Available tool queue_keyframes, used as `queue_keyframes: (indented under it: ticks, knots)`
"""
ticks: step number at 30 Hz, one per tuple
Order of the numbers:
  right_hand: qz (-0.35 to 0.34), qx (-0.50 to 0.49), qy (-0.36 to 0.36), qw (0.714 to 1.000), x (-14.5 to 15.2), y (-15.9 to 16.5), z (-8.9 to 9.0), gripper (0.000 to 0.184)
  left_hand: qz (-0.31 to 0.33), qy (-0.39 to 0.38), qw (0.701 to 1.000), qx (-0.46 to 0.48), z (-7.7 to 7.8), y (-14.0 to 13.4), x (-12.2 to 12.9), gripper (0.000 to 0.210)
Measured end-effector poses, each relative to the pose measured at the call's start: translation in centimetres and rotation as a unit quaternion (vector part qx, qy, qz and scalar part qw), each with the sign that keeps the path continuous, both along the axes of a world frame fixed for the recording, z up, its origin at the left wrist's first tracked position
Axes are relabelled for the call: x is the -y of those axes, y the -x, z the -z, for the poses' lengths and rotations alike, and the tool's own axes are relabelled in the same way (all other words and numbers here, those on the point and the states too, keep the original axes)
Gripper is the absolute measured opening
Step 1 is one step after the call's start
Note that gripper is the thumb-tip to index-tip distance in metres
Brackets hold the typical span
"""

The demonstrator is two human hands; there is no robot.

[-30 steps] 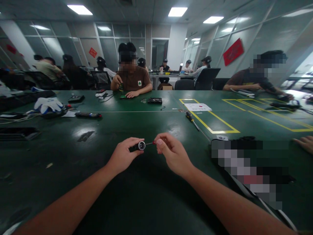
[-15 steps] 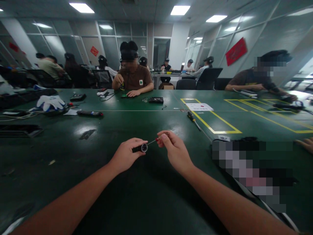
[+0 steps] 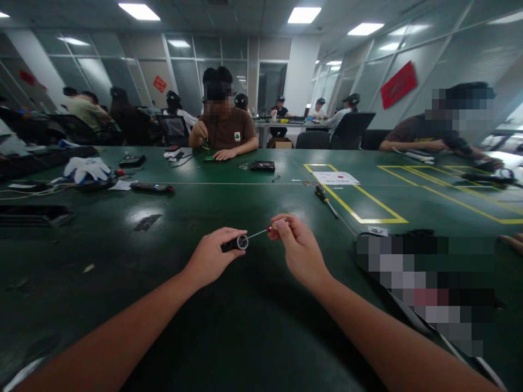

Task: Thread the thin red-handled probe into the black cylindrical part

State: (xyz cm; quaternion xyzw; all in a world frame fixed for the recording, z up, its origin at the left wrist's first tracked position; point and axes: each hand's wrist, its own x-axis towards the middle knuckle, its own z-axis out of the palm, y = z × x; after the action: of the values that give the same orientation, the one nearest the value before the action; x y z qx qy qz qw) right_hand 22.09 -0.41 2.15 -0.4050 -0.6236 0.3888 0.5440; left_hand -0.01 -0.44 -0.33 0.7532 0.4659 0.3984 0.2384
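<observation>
Though in hands, black cylinder partly visible, screwdriver indistinct at tip.

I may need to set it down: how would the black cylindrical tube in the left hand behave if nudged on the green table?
The black cylindrical tube would probably roll, given its round pale rim. It seems stiff: no dent shows where the left hand grips it. The glossy green table may let it slide.

The left forearm and the right forearm are bare and reach inward. The left hand grips with its thumb below; the right hand, slightly higher, makes a pinch with curled fingers.
</observation>
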Motion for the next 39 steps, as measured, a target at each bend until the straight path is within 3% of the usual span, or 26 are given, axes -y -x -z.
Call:
queue_keyframes:
  ticks: [7,39]
  knots:
    - [-0.003,0.086,-0.047,0.995,0.71,0.1,-0.01,0.02,-0.016,-0.015,1.0,-0.005,0.2,0.13,-0.17,0.039]
    - [-0.064,0.132,-0.05,0.988,1.08,-0.21,-0.47,0.019,-0.026,-0.017,0.999,0.01,0.47,0.35,-0.5,0.038]
